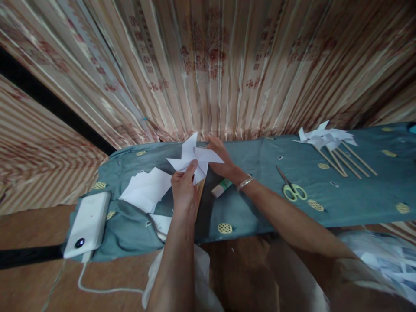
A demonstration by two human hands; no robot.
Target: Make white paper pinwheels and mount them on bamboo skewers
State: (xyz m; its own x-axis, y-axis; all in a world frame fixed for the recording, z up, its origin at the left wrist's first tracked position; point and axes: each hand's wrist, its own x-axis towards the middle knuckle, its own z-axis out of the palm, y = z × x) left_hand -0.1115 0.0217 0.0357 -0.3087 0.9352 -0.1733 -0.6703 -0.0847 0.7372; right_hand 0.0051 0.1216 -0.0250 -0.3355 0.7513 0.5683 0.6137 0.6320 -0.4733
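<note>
A white paper pinwheel [200, 156], its blades folded toward the middle, is pinched in my left hand [185, 184], the thumb pressing near its centre. My right hand [223, 159] is just behind and right of the pinwheel, with a bangle on the wrist. Its fingers are curled in and partly hidden by a blade; what they hold, if anything, I cannot make out. Under the left hand lie thin wooden sticks [200, 195]. A glue stick [222, 188] rests below the right wrist. Left of the pinwheel, white paper sheets [146, 188] lie in a fanned stack.
Green-handled scissors [294, 191] lie right of my right forearm. Further right are several finished pinwheels [326, 138] on sticks. A white power bank [87, 223] with a cable sits at the left end of the green cloth-covered table [253, 216]. A patterned curtain [208, 69] hangs behind.
</note>
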